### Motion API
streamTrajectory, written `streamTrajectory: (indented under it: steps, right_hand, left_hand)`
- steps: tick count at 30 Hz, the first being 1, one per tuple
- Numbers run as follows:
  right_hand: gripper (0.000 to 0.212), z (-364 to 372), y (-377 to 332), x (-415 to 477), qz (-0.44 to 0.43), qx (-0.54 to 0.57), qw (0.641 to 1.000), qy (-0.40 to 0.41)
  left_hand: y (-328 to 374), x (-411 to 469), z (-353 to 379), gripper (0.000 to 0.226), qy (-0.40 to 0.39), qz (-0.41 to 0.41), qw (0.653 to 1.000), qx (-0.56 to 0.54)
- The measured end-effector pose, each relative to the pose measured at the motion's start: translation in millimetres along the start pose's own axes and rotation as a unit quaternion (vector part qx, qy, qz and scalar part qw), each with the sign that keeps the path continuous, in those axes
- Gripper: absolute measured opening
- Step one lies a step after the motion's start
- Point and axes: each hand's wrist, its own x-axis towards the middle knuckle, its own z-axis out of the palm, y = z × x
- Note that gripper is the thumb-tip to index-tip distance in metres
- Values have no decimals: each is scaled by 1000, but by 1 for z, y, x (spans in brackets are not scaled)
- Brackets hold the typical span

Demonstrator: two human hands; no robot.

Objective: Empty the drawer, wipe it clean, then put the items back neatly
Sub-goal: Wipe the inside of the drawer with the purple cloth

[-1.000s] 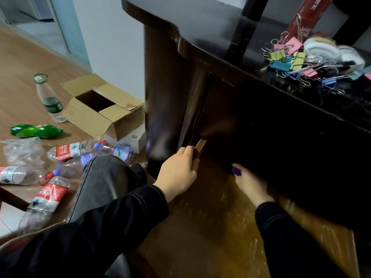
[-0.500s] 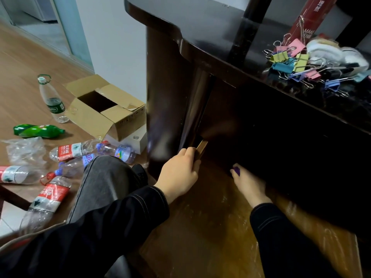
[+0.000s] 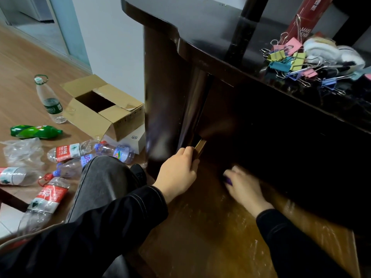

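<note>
Gripping the left wall of the drawer (image 3: 210,227) at 10 o'clock: left hand (image 3: 176,173), fingers curled over the edge. Drawer pulled out beneath dark desk (image 3: 200,27); brown floor, pale streaks. At 12 o'clock on that floor: right hand (image 3: 245,187), blurred, fingers curled onto purple cloth (image 3: 227,180). Binder clips (image 3: 291,63): desktop, 1 o'clock.

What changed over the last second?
The right hand, holding a purple item, slid slightly left and back toward the person over the drawer floor. It is blurred mid-stroke and further out from under the desk. Nothing was picked up or released. The left hand keeps gripping the drawer's side wall, and the binder clips haven't moved.
</note>
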Motion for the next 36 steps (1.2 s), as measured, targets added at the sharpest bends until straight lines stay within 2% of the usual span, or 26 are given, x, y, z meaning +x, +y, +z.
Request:
streamTrajectory:
  steps: [2, 4, 7, 9, 13, 15, 17, 20, 21, 23, 26, 28, 29, 33, 34, 36]
  right_hand:
    - [39, 3, -4, -21, -57, -38, 997, -38]
    - [35, 2, 1, -22, -62, -53, 996, -29]
    - [27, -13, 9, 2, 64, 28, 998, -7]
    - [27, -17, 1, 8, 93, 31, 995, 4]
    - [44, 7, -38, -33, -54, -2, 997, -48]
    - [43, 8, -34, -37, -84, -3, 995, -60]
    - [36, -4, -23, -22, -30, -9, 999, -34]
    - [33, -17, -12, -3, 118, 23, 993, 14]
    - [33, -18, -19, -3, 125, 11, 992, 26]
    - [34, -9, -43, -17, 73, -9, 997, -4]
    - [41, 6, -60, -49, -66, 0, 997, -48]
    - [39, 4, -46, -49, -92, -12, 995, -38]
    - [37, 0, -37, -42, -71, -18, 997, -21]
    - [36, -18, -13, -12, 122, 12, 992, 43]
    - [36, -17, -17, -12, 130, 3, 990, 46]
    - [34, -8, -38, -27, 85, -18, 996, 12]
  left_hand:
    - [0, 0, 0, 30, 1, 0, 1000, -1]
    - [0, 0, -1, 29, 1, 0, 1000, -3]
    - [1, 0, -3, 27, -7, -1, 1000, -4]
    - [1, -1, -4, 27, -8, -2, 1000, -5]
    - [0, 0, -2, 28, -9, -1, 1000, -9]
    - [0, 0, -2, 29, -10, -1, 1000, -10]
    - [0, 0, -3, 30, -10, -2, 1000, -11]
    - [1, -1, -3, 30, -7, -4, 1000, -11]
    - [1, -1, -3, 30, -5, -4, 1000, -11]
    - [1, -1, -3, 30, -5, -5, 1000, -9]
    - [2, 0, -3, 30, -5, -4, 1000, -10]
    - [3, 0, -4, 31, -7, -5, 1000, -13]
    - [3, 0, -4, 31, -8, -4, 1000, -13]
    - [3, -1, -5, 29, -5, -5, 1000, -11]
    - [3, -1, -5, 29, -5, -4, 1000, -11]
    - [2, -1, -3, 28, -5, -3, 1000, -13]
